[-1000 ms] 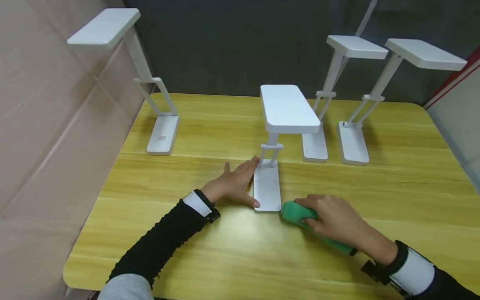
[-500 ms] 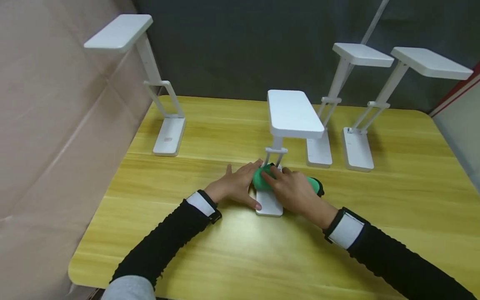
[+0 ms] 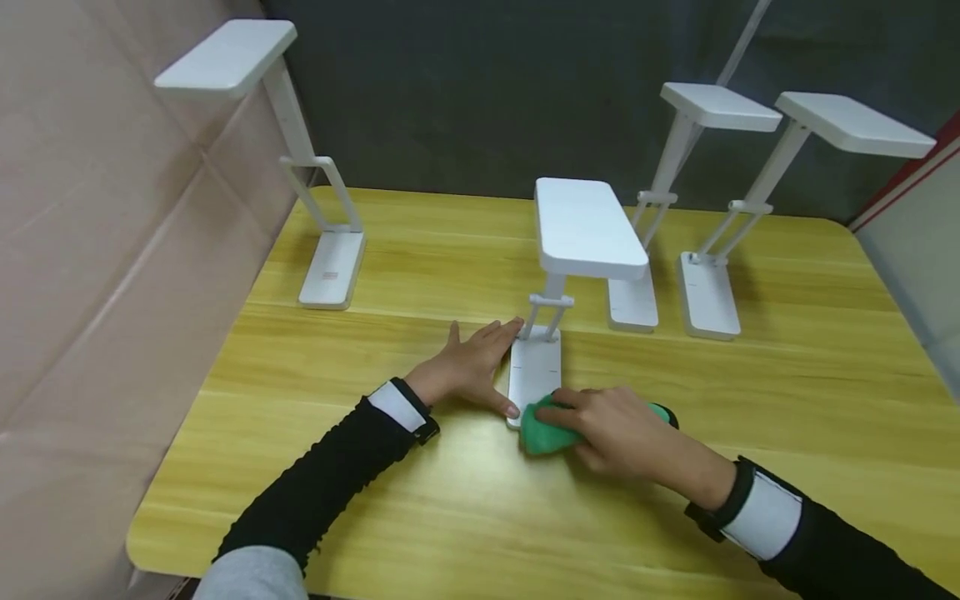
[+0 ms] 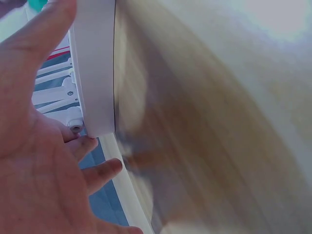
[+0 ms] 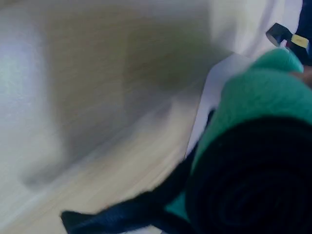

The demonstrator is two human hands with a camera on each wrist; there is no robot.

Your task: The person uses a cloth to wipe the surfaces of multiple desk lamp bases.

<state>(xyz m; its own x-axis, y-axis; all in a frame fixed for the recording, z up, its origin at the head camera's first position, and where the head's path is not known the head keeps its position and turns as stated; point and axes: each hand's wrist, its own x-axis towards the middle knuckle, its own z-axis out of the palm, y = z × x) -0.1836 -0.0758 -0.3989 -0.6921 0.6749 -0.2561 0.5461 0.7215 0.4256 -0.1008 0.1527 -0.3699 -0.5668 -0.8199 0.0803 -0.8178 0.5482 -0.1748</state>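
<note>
In the head view a white folding desk lamp point(image 3: 588, 229) stands mid-table, its panel raised over a narrow base point(image 3: 534, 367). My left hand point(image 3: 472, 367) spreads along the base's left side, thumb at the near corner, a fingertip by the hinge. The left wrist view shows those fingers beside the base's white side wall point(image 4: 95, 68). With my right hand point(image 3: 618, 429) I hold a rolled green cloth point(image 3: 546, 432) against the base's near right corner. Up close in the right wrist view, the green cloth point(image 5: 263, 95) has a dark rolled end; most of that hand is hidden.
Another white lamp point(image 3: 330, 271) stands at the back left of the wooden table point(image 3: 420, 517). Two more, a nearer-centre lamp point(image 3: 633, 304) and a far-right lamp point(image 3: 708, 296), stand behind on the right. A dark backdrop point(image 3: 465, 100) rises beyond the table.
My right hand carried the cloth from right of the base onto its upper part near the hinge, then down to its near end. My left hand stays at the base.
</note>
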